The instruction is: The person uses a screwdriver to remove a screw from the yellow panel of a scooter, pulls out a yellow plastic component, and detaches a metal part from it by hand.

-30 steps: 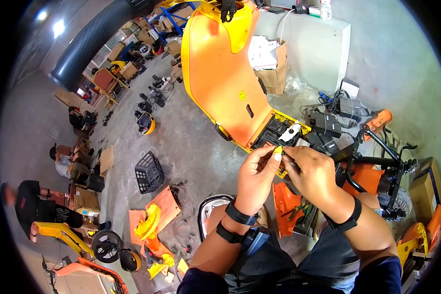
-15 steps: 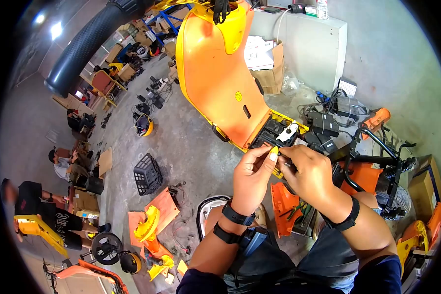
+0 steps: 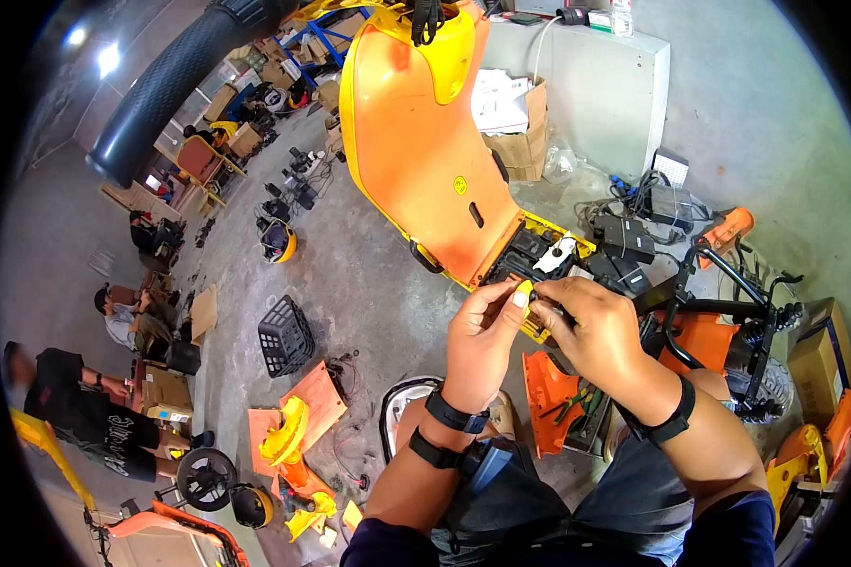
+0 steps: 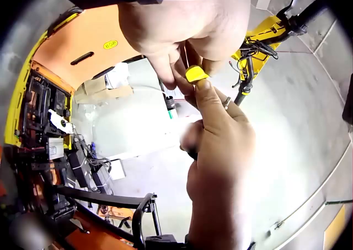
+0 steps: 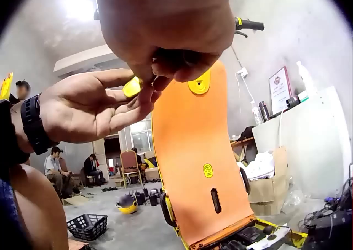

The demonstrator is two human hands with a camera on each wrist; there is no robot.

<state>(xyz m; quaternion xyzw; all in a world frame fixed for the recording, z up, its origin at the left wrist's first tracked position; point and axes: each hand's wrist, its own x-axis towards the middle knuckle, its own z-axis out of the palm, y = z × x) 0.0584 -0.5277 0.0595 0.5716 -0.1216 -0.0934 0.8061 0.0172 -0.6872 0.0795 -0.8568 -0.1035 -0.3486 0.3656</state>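
Note:
Between the fingertips of both hands is a small yellow piece (image 3: 525,287), seen also in the left wrist view (image 4: 196,74) and the right wrist view (image 5: 132,87). The left hand (image 3: 482,345) pinches it, with the thumb along its face. From the other side the right hand (image 3: 596,331) meets it with bent fingers; in the left wrist view the right thumb (image 4: 208,98) lies against its edge. A tiny dark bit shows beside the piece at the right fingertips, too small to identify. The hands partly hide each other's fingers.
An orange and yellow scooter body (image 3: 425,142) stands ahead, its open compartment (image 3: 529,250) just beyond the hands. Black boxes and cables (image 3: 626,238) and a black tube frame (image 3: 719,302) lie right. Left are a black basket (image 3: 286,335), loose panels (image 3: 321,397) and people.
Both hands have shifted slightly left, and the yellow piece has turned a little between the fingers. At the far left a standing person has leaned and lowered a long yellow part.

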